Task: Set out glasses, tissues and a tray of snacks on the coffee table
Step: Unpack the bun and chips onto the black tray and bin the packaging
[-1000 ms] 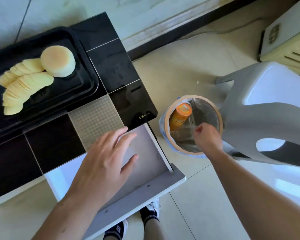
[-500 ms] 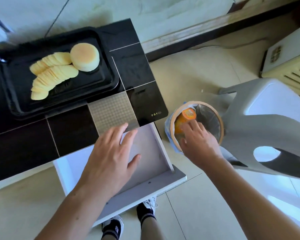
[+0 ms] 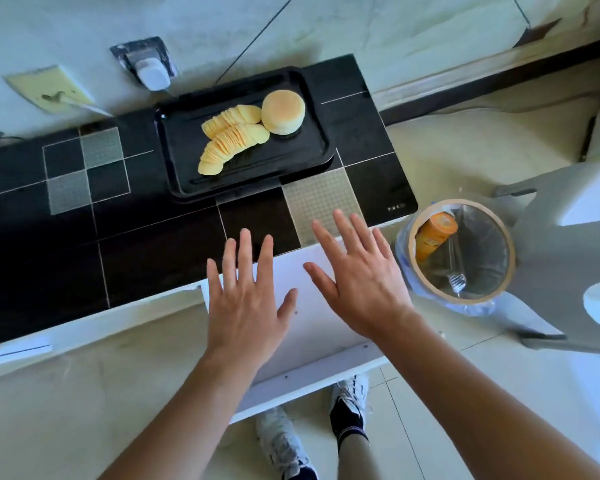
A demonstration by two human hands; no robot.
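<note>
Holding our left hand [image 3: 246, 299] and right hand [image 3: 361, 275] flat with fingers spread, each grip released and grasping nothing above the open drawer [image 3: 312, 327], we see the tray [image 3: 187, 174] with chips [image 3: 229, 138] and a bun [image 3: 283, 112] on the black surface [image 3: 146, 244].

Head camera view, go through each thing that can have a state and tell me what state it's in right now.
Drawer: pulled open.
Tray: on the coffee table, holding chips and a round bun.
Bin: uncovered, lined, orange can inside.
Left hand: fingers straight, holding nothing, over the drawer.
Right hand: fingers spread, holding nothing.
</note>
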